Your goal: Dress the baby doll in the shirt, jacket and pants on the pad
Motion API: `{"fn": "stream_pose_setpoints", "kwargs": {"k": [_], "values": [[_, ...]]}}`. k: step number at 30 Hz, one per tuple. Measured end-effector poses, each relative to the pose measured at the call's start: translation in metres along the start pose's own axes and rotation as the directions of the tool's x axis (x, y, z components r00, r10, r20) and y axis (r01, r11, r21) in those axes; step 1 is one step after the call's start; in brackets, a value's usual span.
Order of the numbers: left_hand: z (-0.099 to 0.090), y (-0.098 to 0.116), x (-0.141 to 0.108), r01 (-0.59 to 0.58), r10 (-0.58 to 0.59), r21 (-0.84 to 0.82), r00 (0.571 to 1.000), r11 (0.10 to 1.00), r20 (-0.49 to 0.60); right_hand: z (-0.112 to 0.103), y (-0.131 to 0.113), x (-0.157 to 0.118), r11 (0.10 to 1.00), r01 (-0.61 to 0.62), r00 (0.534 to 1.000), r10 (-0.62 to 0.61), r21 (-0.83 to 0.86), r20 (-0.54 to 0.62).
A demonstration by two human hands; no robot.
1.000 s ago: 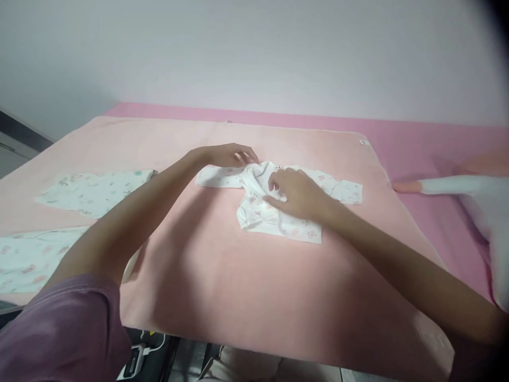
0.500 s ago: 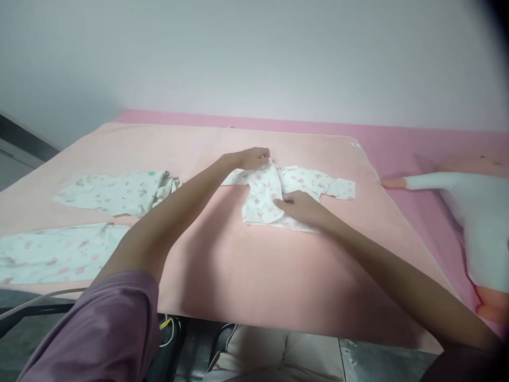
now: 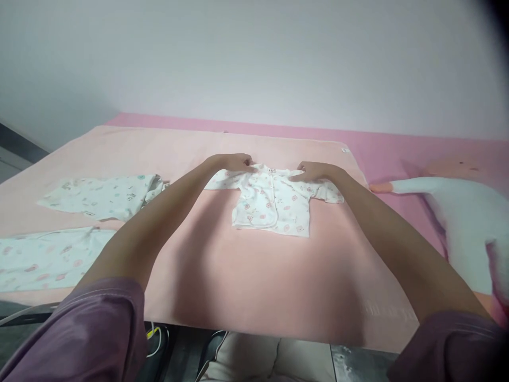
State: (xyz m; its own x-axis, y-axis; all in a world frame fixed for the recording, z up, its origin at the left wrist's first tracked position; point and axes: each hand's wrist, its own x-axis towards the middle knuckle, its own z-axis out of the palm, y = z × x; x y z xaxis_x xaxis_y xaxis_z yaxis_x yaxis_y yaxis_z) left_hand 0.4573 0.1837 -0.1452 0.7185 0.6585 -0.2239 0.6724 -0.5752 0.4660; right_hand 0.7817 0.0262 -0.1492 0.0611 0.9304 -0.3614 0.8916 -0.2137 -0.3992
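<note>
A small white shirt (image 3: 272, 207) with a pink print lies spread on the peach sheet (image 3: 254, 286), its front flaps together and its collar toward the wall. My left hand (image 3: 238, 162) is closed on the shirt at its left shoulder, by the collar. At the right shoulder, my right hand (image 3: 314, 171) has its fingers closed on the fabric. The two sleeves stretch out to the sides, the right one partly behind my right forearm.
Left of the shirt lie a white garment with a grey-green print (image 3: 105, 197) and, nearer me, a white garment with a pink print (image 3: 55, 257). A white plush toy (image 3: 465, 228) rests on the pink cover (image 3: 382, 154) at the right.
My right hand has moved up from the shirt's lower front to its right shoulder. The front flap now lies flat across, and the whole view has shifted slightly.
</note>
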Motion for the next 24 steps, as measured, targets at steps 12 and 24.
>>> {"fn": "stream_pose_setpoints", "kwargs": {"k": [12,24], "values": [[-0.039,0.038,-0.055,-0.093,0.091,0.053,0.995,0.994,0.040,-0.020,-0.020,-0.079,0.884,0.308,0.942,-0.231,0.351,-0.244],[-0.069,0.155,-0.165,-0.286,0.290,0.064,0.894,0.956,-0.342,-0.041,-0.071,-0.213,0.824,0.453,0.800,-0.209,0.339,-0.562]]}}
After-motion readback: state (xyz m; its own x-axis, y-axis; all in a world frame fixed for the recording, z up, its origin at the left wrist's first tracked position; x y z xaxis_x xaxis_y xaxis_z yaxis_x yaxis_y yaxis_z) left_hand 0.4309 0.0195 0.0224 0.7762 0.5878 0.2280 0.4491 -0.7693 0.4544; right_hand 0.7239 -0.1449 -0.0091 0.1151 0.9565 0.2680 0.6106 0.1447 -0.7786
